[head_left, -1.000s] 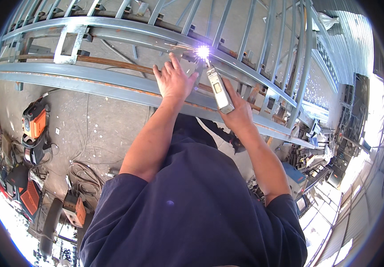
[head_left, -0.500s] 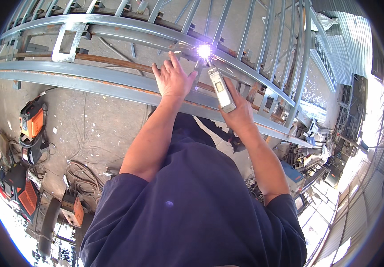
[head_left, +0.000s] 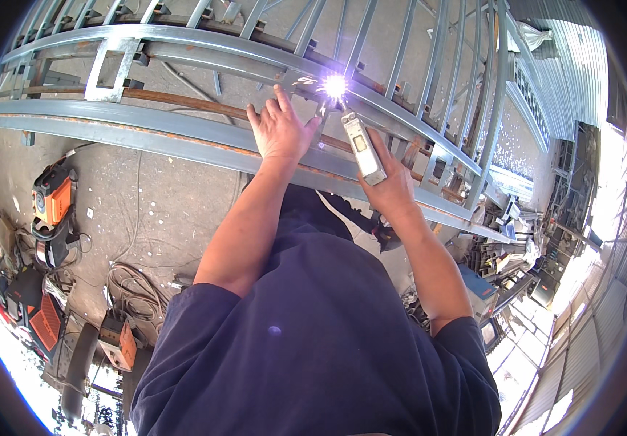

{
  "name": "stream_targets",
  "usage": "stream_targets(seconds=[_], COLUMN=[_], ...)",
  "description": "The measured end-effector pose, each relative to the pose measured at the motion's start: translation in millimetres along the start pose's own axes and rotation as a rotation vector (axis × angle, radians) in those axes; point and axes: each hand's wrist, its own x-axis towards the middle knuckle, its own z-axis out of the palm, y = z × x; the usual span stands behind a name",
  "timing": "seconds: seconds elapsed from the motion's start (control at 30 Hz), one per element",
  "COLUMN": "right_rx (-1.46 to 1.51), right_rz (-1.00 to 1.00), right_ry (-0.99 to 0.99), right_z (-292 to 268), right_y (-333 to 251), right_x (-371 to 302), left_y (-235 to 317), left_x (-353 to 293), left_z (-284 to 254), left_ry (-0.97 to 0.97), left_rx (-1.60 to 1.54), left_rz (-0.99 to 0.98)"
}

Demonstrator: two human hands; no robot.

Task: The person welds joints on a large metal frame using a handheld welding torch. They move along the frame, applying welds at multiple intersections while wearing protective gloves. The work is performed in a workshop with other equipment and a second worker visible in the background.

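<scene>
My right hand (head_left: 390, 182) is closed around a boxy, silver-grey handheld welding gun (head_left: 363, 147) with a small window in its side. From its tip a bright white-violet welding arc (head_left: 334, 87) burns against the rail of a galvanized metal frame (head_left: 255, 60), throwing sparks to the left. The glare hides the exact spot where the tip meets the metal. Left of the arc, my left hand (head_left: 281, 129) is open with its fingers apart, palm over the frame's near bars. It grips nothing that I can see; whether the fingertips touch metal I cannot tell.
A long steel beam (head_left: 175, 127) runs along the near side of the frame. Orange and black machines (head_left: 53, 200) stand on the floor at left, with a coiled cable (head_left: 135, 287) beside them. A blue box (head_left: 478, 291) and stacked metal pieces lie at right.
The arc and the welding gun's tip have shifted very slightly right and down. Sparks show more strongly to the left of the arc. My left hand stays nearly in place.
</scene>
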Motion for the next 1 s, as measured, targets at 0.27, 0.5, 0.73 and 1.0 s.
stream_targets(seconds=[0.27,0.5,0.73,1.0], right_rx=[0.275,0.383,0.492,0.512], right_rz=[0.126,0.182,0.145,-0.004], right_ry=[-0.085,-0.207,-0.598,-0.974], right_z=[-20,-92,-135,-68], right_y=[9,21,22,24], right_x=[-25,-39,44,143], left_y=[0,-57,-157,-136], left_x=[-2,-13,-14,21], left_z=[-3,-17,-37,-42], left_ry=[-0.009,0.328,0.735,0.796], left_rx=[0.051,0.068,-0.081,-0.368], left_rz=[0.006,0.079,-0.593,-1.001])
